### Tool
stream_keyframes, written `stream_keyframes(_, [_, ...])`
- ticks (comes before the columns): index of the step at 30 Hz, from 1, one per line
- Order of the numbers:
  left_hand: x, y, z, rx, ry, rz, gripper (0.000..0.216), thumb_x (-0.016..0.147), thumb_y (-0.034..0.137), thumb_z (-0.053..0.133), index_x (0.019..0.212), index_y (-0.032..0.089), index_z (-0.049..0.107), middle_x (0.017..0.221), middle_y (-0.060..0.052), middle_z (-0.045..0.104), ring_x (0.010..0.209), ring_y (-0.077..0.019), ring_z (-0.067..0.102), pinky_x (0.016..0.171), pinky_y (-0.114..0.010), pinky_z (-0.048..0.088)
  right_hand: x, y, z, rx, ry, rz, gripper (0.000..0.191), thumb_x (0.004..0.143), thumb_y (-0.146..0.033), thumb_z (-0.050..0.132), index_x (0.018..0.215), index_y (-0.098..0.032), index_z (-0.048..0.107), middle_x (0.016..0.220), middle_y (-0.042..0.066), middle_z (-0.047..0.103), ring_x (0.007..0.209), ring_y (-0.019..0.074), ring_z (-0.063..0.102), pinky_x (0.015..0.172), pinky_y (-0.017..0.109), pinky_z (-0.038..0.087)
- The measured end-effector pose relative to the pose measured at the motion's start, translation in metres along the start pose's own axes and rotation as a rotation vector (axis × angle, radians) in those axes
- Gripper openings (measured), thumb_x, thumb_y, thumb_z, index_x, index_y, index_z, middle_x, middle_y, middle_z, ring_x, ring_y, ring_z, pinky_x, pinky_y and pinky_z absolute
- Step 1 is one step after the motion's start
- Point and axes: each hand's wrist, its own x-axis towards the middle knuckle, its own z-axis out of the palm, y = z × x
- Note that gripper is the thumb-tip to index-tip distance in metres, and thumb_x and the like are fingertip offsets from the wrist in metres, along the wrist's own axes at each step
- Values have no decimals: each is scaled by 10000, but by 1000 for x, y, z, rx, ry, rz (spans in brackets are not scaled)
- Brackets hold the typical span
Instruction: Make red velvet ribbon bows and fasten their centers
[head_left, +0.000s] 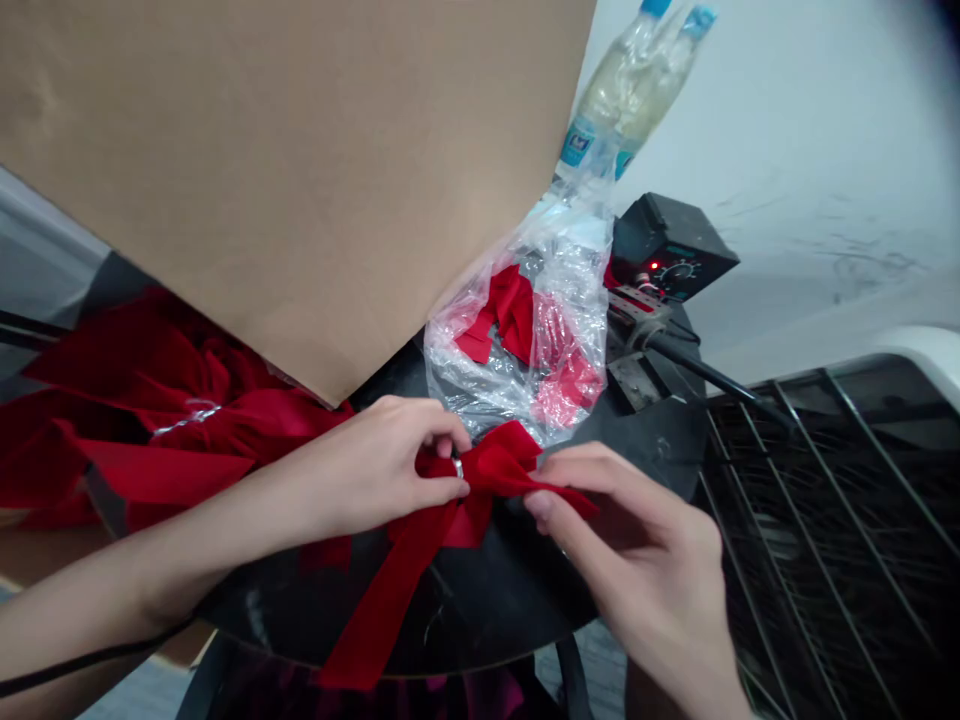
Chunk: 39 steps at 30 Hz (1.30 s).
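A red ribbon bow (495, 470) lies on a round black table (480, 600), its tails hanging towards the near edge. My left hand (375, 465) is closed, pinching the bow's knot at the centre, where a small silver ring or wire shows. My right hand (637, 560) is closed too, its thumb and fingers gripping the bow's right loop. Both hands touch the same bow.
A clear plastic bag (525, 340) with red ribbon pieces stands just behind the bow. A large cardboard sheet (300, 170) fills the upper left. Finished red bows (135, 420) pile at left. A black control box (667, 250) with a red light and two bottles (637, 80) are behind; a wire rack (840, 520) is at right.
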Motion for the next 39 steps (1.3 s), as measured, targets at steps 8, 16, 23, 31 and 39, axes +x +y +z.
stream_keyframes(8, [-3, 13, 6, -693, 135, 28, 360, 803, 112, 831, 1085, 199, 625, 876, 25, 810, 815, -132, 788, 765, -191, 582, 4, 3, 39, 313, 206, 212, 151, 787, -270, 903, 884, -248, 790, 714, -12, 740, 581, 135, 679, 524, 221, 608])
stream_keyframes(16, [-4, 19, 12, -811, 164, -25, 250, 763, 111, 888, 792, 181, 650, 793, 30, 817, 774, -159, 804, 704, -193, 632, 9, 2, 30, 232, 254, 177, 161, 764, -264, 914, 844, -239, 777, 763, -1, 758, 651, 145, 705, 613, 246, 619])
stream_keyframes(23, [-1, 16, 21, -794, 418, 8, 196, 724, 112, 924, 771, 177, 745, 827, 19, 830, 796, -144, 799, 734, -161, 638, 9, 10, 26, 269, 168, 251, 136, 827, -323, 878, 922, -250, 815, 769, -2, 768, 646, 123, 682, 605, 219, 576])
stream_keyframes(31, [0, 16, 27, -777, 513, 21, 177, 753, 92, 903, 744, 198, 762, 823, 48, 831, 756, -88, 790, 714, -80, 605, 9, 12, 30, 301, 279, 179, 89, 814, -230, 887, 849, -275, 819, 814, -36, 785, 752, 105, 725, 712, 183, 589])
stream_keyframes(39, [-2, 18, 28, -715, 614, 61, 188, 751, 77, 902, 816, 238, 831, 853, 70, 852, 807, -87, 814, 786, -64, 608, 14, 15, 31, 440, 238, 262, 145, 770, -269, 923, 892, -276, 844, 811, -17, 813, 701, 123, 749, 644, 186, 609])
